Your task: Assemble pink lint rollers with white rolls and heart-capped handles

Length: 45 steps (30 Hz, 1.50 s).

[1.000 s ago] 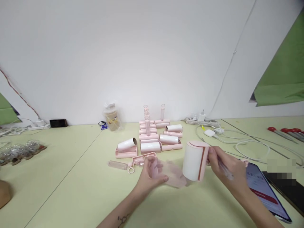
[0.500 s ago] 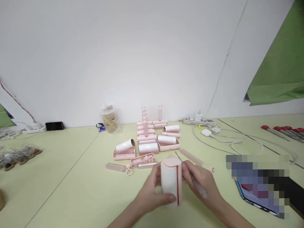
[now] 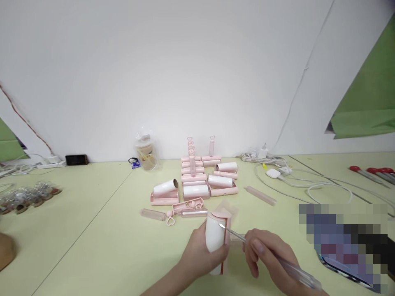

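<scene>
My left hand (image 3: 200,250) is wrapped round a lint roller (image 3: 215,232), a white roll in a pink case, held upright above the table. A red-brown strip shows along the slot between roll and case. My right hand (image 3: 268,255) grips a thin metal-shafted tool (image 3: 293,273) with a clear handle. Its small tip lies at the upper edge of the white roll, near the pink end; I cannot tell whether they touch. Beyond the hands lie an open pink case (image 3: 188,205) with small parts in it, a clear pink handle (image 3: 152,214) and a pink heart-shaped loop (image 3: 170,221).
Several pink cases (image 3: 194,178) and white rolls (image 3: 196,191) stand grouped ahead. Another clear handle (image 3: 261,195) lies to their right. A bagged cup (image 3: 147,156) is by the wall. White cables (image 3: 308,181), red-ended tools (image 3: 372,170) and a blurred phone (image 3: 339,250) occupy the right.
The tool has swung from beside the roller to point its tip at the roll's upper edge. My right hand has moved right, away from the roller; the view has shifted slightly.
</scene>
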Each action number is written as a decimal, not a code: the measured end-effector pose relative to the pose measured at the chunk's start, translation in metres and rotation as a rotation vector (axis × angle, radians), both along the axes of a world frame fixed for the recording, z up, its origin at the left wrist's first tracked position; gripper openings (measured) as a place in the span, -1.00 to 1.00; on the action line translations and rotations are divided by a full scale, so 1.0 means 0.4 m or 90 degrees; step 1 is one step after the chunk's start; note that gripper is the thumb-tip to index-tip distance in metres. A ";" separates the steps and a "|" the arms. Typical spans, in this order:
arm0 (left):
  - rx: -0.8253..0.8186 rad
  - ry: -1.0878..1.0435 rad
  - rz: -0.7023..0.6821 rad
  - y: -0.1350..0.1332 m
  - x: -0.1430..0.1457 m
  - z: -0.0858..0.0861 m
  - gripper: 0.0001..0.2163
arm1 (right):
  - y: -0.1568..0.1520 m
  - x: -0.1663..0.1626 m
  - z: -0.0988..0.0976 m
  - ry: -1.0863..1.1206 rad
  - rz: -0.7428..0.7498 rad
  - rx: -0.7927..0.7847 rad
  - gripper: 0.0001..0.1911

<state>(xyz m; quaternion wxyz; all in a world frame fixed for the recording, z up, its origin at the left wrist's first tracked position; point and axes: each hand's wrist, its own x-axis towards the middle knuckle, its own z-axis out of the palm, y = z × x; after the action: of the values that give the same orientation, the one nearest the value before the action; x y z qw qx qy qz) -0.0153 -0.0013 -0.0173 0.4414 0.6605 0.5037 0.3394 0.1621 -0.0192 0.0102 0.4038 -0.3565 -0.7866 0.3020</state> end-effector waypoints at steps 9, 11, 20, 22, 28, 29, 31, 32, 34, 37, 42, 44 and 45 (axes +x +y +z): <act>0.010 -0.053 -0.016 -0.008 0.004 -0.009 -0.89 | 0.006 -0.028 0.006 0.156 -0.048 -0.201 -0.57; -0.010 -0.096 -0.048 -0.012 0.008 -0.013 -0.91 | 0.003 -0.038 0.011 0.218 -0.050 -0.253 -0.58; 0.028 -0.084 0.007 -0.011 0.019 -0.021 -0.86 | -0.002 -0.047 0.005 0.311 -0.039 -0.293 -0.60; -0.001 -0.091 -0.002 -0.009 0.018 -0.021 -0.86 | -0.004 -0.050 -0.003 0.298 -0.038 -0.282 -0.61; 0.041 -0.076 0.007 -0.007 0.014 -0.025 -0.86 | -0.008 -0.047 -0.007 0.307 0.020 -0.297 -0.65; 0.058 -0.063 0.016 -0.007 0.013 -0.027 -0.86 | -0.008 -0.045 -0.004 0.316 0.028 -0.311 -0.65; 0.068 -0.043 0.023 -0.008 0.013 -0.029 -0.86 | -0.006 -0.042 0.003 0.338 0.036 -0.337 -0.64; 0.064 -0.040 0.024 -0.008 0.013 -0.030 -0.85 | -0.005 -0.042 0.005 0.345 0.033 -0.344 -0.63; 0.046 -0.049 0.019 -0.010 0.013 -0.027 -0.82 | -0.003 -0.042 0.005 0.342 0.021 -0.346 -0.62; 0.021 -0.090 -0.001 -0.013 0.015 -0.014 -0.81 | -0.004 -0.045 -0.003 0.301 0.028 -0.312 -0.63; 0.020 -0.124 0.010 -0.011 0.007 0.006 -0.82 | 0.019 -0.029 -0.021 0.061 0.053 -0.064 -0.73; 0.042 -0.119 0.032 -0.006 0.000 0.009 -0.78 | 0.045 -0.017 -0.026 -0.034 0.056 0.124 -0.77; 0.044 -0.116 0.040 -0.003 -0.002 0.011 -0.76 | 0.058 -0.012 -0.028 -0.061 0.059 0.214 -0.77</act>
<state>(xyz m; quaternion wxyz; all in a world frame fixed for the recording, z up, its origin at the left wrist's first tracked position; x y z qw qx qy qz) -0.0163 -0.0025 -0.0129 0.4515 0.6258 0.4695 0.4291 0.1573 0.0038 -0.0010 0.4053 -0.2615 -0.8600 0.1667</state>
